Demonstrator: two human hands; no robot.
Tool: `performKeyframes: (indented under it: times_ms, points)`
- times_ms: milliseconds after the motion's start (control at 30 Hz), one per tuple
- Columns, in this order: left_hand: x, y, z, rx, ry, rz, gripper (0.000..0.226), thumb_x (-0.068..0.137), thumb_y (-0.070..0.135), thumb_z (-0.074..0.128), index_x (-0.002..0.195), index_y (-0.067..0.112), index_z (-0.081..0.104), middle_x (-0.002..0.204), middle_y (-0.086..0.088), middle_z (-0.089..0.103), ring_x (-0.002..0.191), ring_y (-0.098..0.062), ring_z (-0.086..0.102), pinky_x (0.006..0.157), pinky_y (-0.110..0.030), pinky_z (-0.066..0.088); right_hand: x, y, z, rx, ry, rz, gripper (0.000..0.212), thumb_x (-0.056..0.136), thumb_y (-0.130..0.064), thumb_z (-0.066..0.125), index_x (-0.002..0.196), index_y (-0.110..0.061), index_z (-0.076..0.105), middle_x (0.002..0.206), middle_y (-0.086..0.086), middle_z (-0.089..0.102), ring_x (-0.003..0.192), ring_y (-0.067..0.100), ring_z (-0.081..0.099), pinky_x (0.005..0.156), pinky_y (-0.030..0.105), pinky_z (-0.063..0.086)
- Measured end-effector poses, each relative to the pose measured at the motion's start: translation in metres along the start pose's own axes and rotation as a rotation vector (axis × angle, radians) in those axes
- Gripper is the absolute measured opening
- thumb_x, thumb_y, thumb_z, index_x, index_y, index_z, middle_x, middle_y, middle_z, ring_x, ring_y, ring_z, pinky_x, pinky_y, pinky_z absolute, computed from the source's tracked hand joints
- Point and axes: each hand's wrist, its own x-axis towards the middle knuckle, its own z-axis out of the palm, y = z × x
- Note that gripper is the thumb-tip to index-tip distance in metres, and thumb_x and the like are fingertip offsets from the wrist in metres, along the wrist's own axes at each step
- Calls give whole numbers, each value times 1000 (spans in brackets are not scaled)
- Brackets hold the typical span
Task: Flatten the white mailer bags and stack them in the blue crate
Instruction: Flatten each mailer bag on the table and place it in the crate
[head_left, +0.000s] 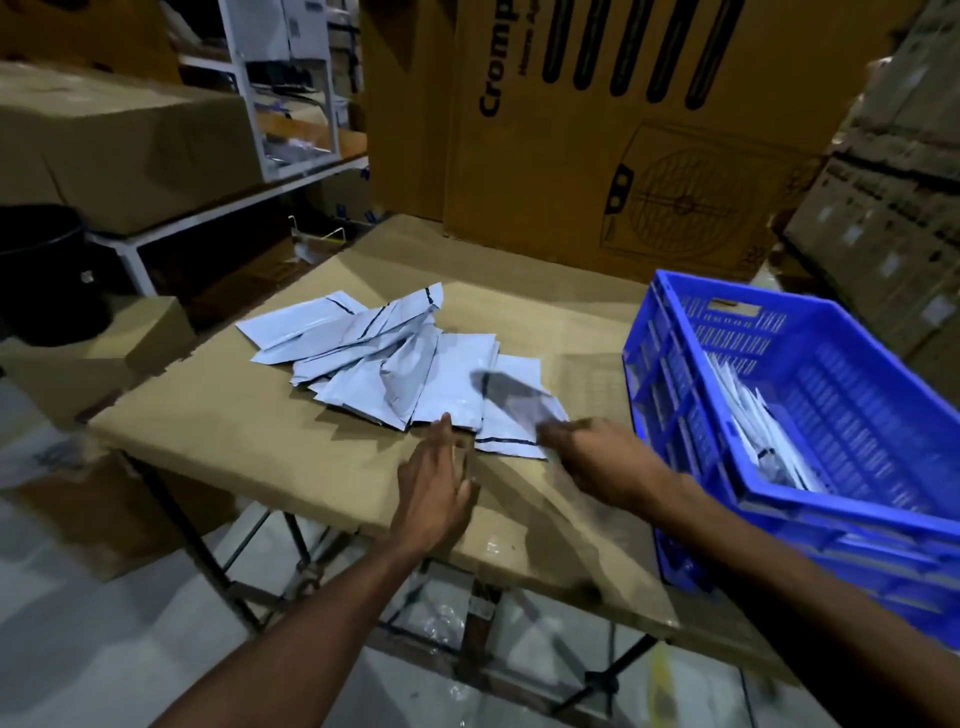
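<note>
Beyond the left hand (434, 486), a loose pile of white mailer bags (379, 353) lies spread over the cardboard-covered table (218, 415). That hand lies flat with straight fingers, its fingertips (444, 423) at the near edge of the pile. Just to its right, the right hand (597, 460) is smeared by motion; it appears to grip one mailer bag (511, 400) lifted above the pile's right end, though the fingers cannot be made out clearly. Right of that hand stands the blue crate (675, 395), tilted, with several flattened bags (753, 436) stacked inside against its near wall.
</note>
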Motion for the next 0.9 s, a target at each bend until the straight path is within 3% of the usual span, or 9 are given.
performKeyframes:
  times_ms: [100, 200, 333, 467, 600, 733, 800, 900]
  points:
    - [-5, 21, 12, 146, -59, -41, 89, 99, 46, 48, 161, 17, -9, 169, -9, 8, 152, -27, 15, 119, -58, 18, 0, 28, -34, 250, 213, 143, 26, 88, -15, 59, 111, -23, 69, 95, 4, 76, 77, 24, 71, 68, 37, 56]
    - [-10, 43, 26, 302, -181, 41, 83, 102, 51, 40, 161, 20, -9, 170, -8, -6, 154, -29, 5, 120, -60, 10, -8, 54, -73, 447, 324, 312, 28, 86, -12, 70, 113, -18, 72, 93, -5, 76, 58, 0, 66, 60, 13, 52]
    - [-7, 70, 48, 359, -307, 150, 74, 104, 51, 36, 162, 21, 1, 170, -7, -12, 156, -30, -6, 121, -61, 7, -30, 90, -111, 409, 380, 450, 24, 79, -9, 74, 101, -17, 75, 74, -10, 68, 52, -13, 57, 60, 18, 52]
    - [-3, 94, 65, 332, -336, 196, 69, 103, 48, 37, 161, 22, 10, 170, -7, -3, 155, -31, -2, 120, -62, 10, -58, 119, -120, 383, 330, 580, 27, 77, -8, 72, 103, -15, 75, 85, 2, 75, 61, 10, 66, 60, 28, 55]
    - [-1, 110, 80, 377, -336, 204, 62, 104, 47, 33, 158, 21, 16, 169, -9, 3, 154, -33, 3, 119, -64, 12, -82, 159, -117, 350, 340, 669, 30, 75, -12, 74, 104, -20, 75, 96, 2, 76, 91, 15, 71, 87, 30, 53]
    - [1, 133, 91, 378, -332, 212, 57, 104, 46, 35, 154, 20, 25, 168, -10, 4, 154, -35, 4, 118, -64, 14, -110, 200, -120, 262, 352, 765, 30, 76, -11, 72, 105, -17, 75, 97, 5, 76, 95, 19, 69, 89, 31, 51]
    - [1, 143, 98, 385, -339, 188, 56, 104, 46, 33, 154, 21, 26, 169, -10, 5, 154, -35, 4, 118, -65, 12, -123, 216, -117, 82, 224, 710, 34, 77, -11, 70, 111, -15, 73, 97, 15, 74, 93, 31, 70, 83, 38, 53]
    - [-2, 148, 106, 427, -328, 146, 58, 104, 47, 26, 157, 25, 23, 169, -7, 8, 155, -31, 3, 118, -65, 7, -134, 228, -98, -204, -105, 654, 40, 84, -13, 62, 122, -23, 63, 107, 18, 65, 98, 37, 66, 75, 35, 49]
